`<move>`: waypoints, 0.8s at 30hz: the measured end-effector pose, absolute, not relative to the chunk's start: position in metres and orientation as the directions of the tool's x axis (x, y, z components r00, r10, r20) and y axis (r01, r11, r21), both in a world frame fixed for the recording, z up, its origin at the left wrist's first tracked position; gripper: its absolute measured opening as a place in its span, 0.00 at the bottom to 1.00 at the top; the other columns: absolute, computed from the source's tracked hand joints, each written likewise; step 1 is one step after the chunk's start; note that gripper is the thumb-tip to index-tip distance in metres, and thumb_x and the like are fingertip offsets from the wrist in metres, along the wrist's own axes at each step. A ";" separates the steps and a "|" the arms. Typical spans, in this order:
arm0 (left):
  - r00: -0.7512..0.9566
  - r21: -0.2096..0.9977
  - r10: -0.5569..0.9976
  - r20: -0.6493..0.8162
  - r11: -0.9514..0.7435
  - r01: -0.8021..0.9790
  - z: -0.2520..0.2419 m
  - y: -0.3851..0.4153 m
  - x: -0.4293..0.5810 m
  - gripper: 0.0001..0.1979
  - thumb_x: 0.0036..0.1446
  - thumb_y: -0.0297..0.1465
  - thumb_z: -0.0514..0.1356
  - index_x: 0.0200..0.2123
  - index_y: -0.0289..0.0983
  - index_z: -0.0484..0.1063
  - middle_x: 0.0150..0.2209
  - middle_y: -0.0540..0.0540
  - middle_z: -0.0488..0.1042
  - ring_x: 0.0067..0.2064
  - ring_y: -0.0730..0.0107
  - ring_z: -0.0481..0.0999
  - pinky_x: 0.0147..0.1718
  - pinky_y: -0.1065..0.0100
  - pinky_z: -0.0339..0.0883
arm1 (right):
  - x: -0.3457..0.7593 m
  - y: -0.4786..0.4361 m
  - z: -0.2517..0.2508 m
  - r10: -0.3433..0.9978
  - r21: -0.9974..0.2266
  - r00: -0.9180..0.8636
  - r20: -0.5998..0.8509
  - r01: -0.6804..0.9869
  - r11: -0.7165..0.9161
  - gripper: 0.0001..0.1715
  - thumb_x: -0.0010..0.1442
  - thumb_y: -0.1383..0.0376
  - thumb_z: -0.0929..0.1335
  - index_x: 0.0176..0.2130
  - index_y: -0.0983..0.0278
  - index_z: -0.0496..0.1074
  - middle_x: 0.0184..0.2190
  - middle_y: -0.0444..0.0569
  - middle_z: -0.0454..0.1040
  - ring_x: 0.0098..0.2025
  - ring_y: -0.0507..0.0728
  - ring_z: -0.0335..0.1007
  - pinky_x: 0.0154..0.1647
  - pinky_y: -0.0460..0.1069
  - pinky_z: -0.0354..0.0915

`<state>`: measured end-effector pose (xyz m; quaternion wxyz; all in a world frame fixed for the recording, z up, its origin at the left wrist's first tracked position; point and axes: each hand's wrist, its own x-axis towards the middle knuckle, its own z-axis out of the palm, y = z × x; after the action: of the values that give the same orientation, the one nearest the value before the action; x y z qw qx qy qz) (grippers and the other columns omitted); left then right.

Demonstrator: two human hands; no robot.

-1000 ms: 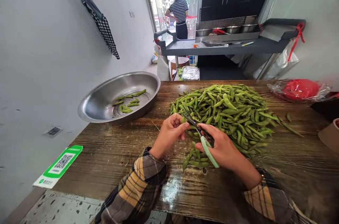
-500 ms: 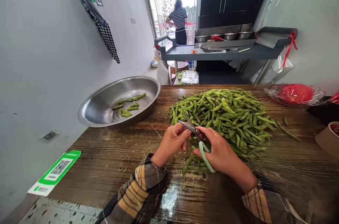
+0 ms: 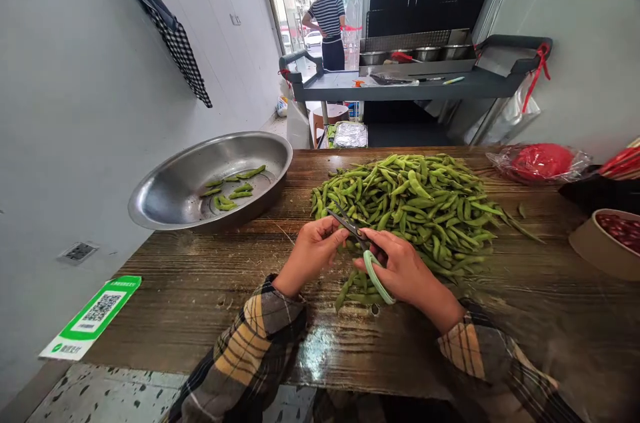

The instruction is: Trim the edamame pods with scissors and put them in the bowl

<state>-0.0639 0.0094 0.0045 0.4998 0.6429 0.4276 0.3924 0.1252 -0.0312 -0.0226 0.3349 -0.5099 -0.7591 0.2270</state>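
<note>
A big heap of green bean pods (image 3: pixel 415 206) lies in the middle of a wooden table (image 3: pixel 210 289). My right hand (image 3: pixel 403 273) is closed round green-handled scissors (image 3: pixel 367 256), blades pointing up and left towards my left hand. My left hand (image 3: pixel 313 253) is pinched shut at the blade tips; what it holds is hidden by the fingers. A few pods (image 3: pixel 357 289) lie on the table just below both hands. A steel basin (image 3: pixel 165 196) at the left holds several pods.
A red bag in clear plastic (image 3: pixel 543 161) and a bowl of red bits (image 3: pixel 607 239) sit at the right. A green QR sticker (image 3: pixel 90 316) marks the left wall. Behind the table stands a grey cart (image 3: pixel 400 83); a person in a striped top (image 3: pixel 327 19) stands at the doorway.
The scissors' blades, apart half a second ago, have come together by my left fingertips. Both hands stayed in place; the view shifted slightly, showing more of the bowl at right.
</note>
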 end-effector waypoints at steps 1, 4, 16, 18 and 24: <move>0.325 0.973 0.942 0.083 -0.147 0.176 0.005 0.010 -0.065 0.15 0.54 0.40 0.63 0.25 0.35 0.70 0.20 0.53 0.67 0.16 0.81 0.59 0.15 0.75 0.52 | 0.125 -0.031 -0.021 0.926 -0.685 -0.258 0.275 0.624 0.377 0.27 0.58 0.58 0.70 0.55 0.64 0.70 0.37 0.52 0.75 0.37 0.58 0.72 0.41 0.53 0.68; 0.320 0.949 0.941 0.113 -0.198 0.247 0.010 0.012 -0.067 0.15 0.54 0.39 0.63 0.23 0.34 0.71 0.18 0.53 0.65 0.18 0.80 0.60 0.17 0.75 0.52 | 0.126 -0.032 -0.020 0.926 -0.680 -0.259 0.274 0.629 0.377 0.27 0.58 0.57 0.70 0.55 0.63 0.71 0.38 0.52 0.76 0.40 0.60 0.73 0.44 0.53 0.68; 0.115 0.997 0.992 0.060 -0.053 -0.061 0.008 0.019 -0.073 0.13 0.48 0.37 0.68 0.31 0.33 0.74 0.21 0.55 0.65 0.19 0.83 0.57 0.15 0.78 0.49 | 0.127 -0.027 -0.018 0.975 -0.806 -0.121 0.189 0.548 0.224 0.31 0.56 0.55 0.69 0.55 0.69 0.71 0.46 0.57 0.78 0.44 0.62 0.75 0.47 0.55 0.68; 0.100 0.974 0.995 0.026 -0.002 -0.226 0.007 0.019 -0.073 0.13 0.48 0.37 0.68 0.32 0.34 0.73 0.19 0.56 0.62 0.18 0.83 0.56 0.14 0.78 0.48 | 0.126 -0.028 -0.019 0.977 -0.804 -0.126 0.175 0.555 0.215 0.32 0.56 0.55 0.70 0.55 0.70 0.71 0.42 0.56 0.78 0.41 0.61 0.75 0.45 0.54 0.68; 0.116 0.894 0.992 -0.050 0.096 -0.437 0.007 0.019 -0.072 0.16 0.45 0.35 0.70 0.32 0.33 0.71 0.22 0.54 0.68 0.20 0.82 0.65 0.16 0.78 0.59 | 0.122 -0.030 -0.022 0.966 -0.798 -0.174 0.192 0.545 0.257 0.32 0.53 0.59 0.71 0.56 0.67 0.69 0.43 0.54 0.77 0.41 0.59 0.74 0.45 0.53 0.68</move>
<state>-0.0717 0.0188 0.0071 0.6435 0.3794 0.3658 0.5551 0.1221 -0.0305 -0.0221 0.3580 -0.5339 -0.7073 0.2941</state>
